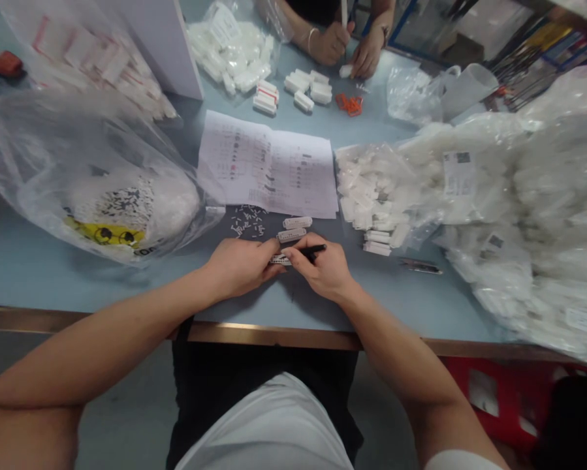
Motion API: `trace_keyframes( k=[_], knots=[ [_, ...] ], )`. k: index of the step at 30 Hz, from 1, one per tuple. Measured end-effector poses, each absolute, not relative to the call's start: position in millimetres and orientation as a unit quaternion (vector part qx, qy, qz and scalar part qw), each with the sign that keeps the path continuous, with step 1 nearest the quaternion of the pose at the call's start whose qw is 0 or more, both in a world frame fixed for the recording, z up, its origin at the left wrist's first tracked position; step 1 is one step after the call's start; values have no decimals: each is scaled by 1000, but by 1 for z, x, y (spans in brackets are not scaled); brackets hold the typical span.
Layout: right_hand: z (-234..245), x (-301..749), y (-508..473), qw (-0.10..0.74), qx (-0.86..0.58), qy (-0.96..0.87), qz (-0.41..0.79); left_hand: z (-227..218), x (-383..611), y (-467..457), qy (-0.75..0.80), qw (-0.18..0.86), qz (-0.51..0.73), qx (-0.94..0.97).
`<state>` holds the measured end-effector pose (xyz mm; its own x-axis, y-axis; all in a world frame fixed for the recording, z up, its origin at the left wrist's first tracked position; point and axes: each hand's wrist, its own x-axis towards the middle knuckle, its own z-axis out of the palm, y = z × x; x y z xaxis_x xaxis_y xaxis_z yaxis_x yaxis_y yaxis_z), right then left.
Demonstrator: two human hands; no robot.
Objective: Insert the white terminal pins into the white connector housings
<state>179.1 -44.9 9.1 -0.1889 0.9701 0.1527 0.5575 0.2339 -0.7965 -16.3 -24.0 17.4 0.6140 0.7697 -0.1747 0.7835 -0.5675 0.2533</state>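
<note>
My left hand [241,264] rests on the blue table [23,261], fingers closed on one end of a small white connector strip [279,260]. My right hand [325,269] pinches the other end of that strip and also carries a thin black pen-like tool [313,249] between its fingers. Just beyond the hands lie two more white strips [294,229]. A scatter of tiny white pins [247,220] lies to their left. A printed paper sheet [268,163] is spread out behind them.
A large clear bag with a yellow label [102,189] fills the left. Bags of white parts [493,202] pile up on the right. A dark tool [420,266] lies near them. Across the table another person's hands [347,46] work by small white blocks [305,88] and orange clips [350,103].
</note>
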Motion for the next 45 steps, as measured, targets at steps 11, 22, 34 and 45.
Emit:
trace_keyframes(
  k=[11,22,34,45],
  knots=[
    [4,177,-47,311,-511,-763,244,18,-16,-24,435,141,-42,888],
    [8,180,-47,353,-526,-716,293,19,-15,-23,435,137,-49,888],
    [8,178,-47,330,-519,-737,281,19,-16,-24,437,139,-65,886],
    [-1,173,-48,310,-503,-777,217,20,-16,-24,435,146,-59,886]
  ],
)
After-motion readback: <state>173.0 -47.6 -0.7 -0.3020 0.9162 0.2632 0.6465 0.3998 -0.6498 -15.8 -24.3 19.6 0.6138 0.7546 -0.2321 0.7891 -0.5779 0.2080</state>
